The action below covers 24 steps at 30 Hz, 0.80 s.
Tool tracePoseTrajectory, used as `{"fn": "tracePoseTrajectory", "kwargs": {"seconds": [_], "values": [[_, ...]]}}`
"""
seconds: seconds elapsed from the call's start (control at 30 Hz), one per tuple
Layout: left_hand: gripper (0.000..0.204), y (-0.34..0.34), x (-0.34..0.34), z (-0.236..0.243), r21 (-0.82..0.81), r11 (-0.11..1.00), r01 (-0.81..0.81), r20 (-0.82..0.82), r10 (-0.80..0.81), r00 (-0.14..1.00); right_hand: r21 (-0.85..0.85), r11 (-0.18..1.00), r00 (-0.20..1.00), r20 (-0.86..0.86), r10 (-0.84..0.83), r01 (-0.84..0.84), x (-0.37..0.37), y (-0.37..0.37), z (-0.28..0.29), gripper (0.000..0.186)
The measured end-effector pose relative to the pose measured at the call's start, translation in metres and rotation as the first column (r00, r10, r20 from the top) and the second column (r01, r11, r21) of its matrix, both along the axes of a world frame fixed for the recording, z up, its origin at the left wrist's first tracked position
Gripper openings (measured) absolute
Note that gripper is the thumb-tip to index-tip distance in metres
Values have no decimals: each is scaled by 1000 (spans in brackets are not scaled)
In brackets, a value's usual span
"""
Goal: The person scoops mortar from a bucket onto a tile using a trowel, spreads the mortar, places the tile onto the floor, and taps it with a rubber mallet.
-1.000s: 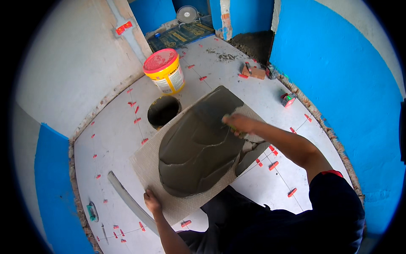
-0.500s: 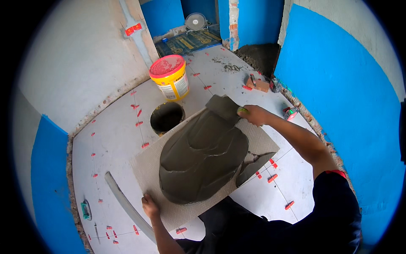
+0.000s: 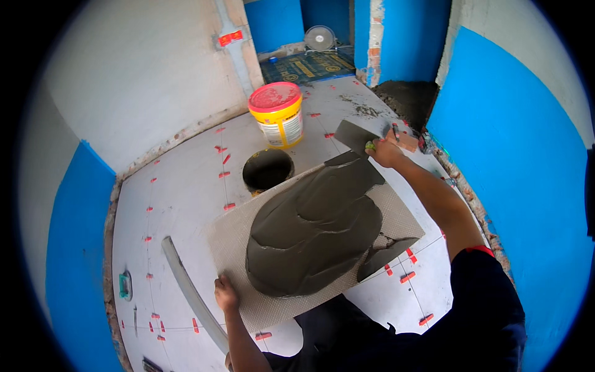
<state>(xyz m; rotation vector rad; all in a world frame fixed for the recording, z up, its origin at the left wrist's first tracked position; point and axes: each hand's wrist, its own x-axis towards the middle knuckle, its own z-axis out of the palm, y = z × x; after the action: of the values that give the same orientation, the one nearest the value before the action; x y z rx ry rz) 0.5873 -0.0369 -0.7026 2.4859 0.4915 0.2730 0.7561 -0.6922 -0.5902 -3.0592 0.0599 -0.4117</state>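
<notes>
A large tile (image 3: 401, 218) lies tilted in front of me, its ribbed back facing up. Thick grey mortar (image 3: 313, 232) covers much of it, with a separate patch near the right edge. My left hand (image 3: 227, 293) grips the tile's near left edge. In my right hand (image 3: 384, 152) is a flat trowel (image 3: 357, 137), held by its green handle at the tile's far corner. The blade is raised at the mortar's far end; whether it still touches is hard to tell. Just beyond the tile stands an open bucket (image 3: 268, 170), dark inside.
A yellow bucket with a red lid (image 3: 276, 115) stands farther back. Red tile-levelling wedges (image 3: 426, 320) line the floor joints. A long grey bar (image 3: 192, 291) and a green-handled tool (image 3: 126, 286) lie at left. Bricks (image 3: 406, 141) lie by the right wall; a round fan (image 3: 320, 38) stands far back.
My right hand has brought the trowel to the far corner and turned its blade up off the mortar, leaving mortar spread there. The left hand keeps its grip. The whole view has shifted.
</notes>
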Motion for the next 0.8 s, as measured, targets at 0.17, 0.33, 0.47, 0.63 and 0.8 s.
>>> {"fn": "tracePoseTrajectory", "kwargs": {"seconds": [0.17, 0.33, 0.47, 0.63, 0.8], "values": [[51, 14, -7, 3, 30, 999, -30, -60, 32, 998, 590, 803, 805, -515, 294, 84, -37, 126, 63, 49], [51, 67, 5, -60, 150, 985, 90, 91, -104, 990, 645, 762, 760, -521, 389, 52, -18, 142, 52, 47], [52, 59, 1, -75, 126, 989, 72, 55, -80, 995, 612, 779, 871, -448, 201, 135, -3, 91, 25, 49], [41, 32, 18, -108, 173, 973, 154, 100, -172, 980, -86, 966, 964, 91, 251, -244, 40, 5, -5, 50], [39, 116, 5, -132, 763, 631, 139, 253, -490, 834, 677, 726, 802, -497, 330, 122, -32, 170, 62, 48]]}}
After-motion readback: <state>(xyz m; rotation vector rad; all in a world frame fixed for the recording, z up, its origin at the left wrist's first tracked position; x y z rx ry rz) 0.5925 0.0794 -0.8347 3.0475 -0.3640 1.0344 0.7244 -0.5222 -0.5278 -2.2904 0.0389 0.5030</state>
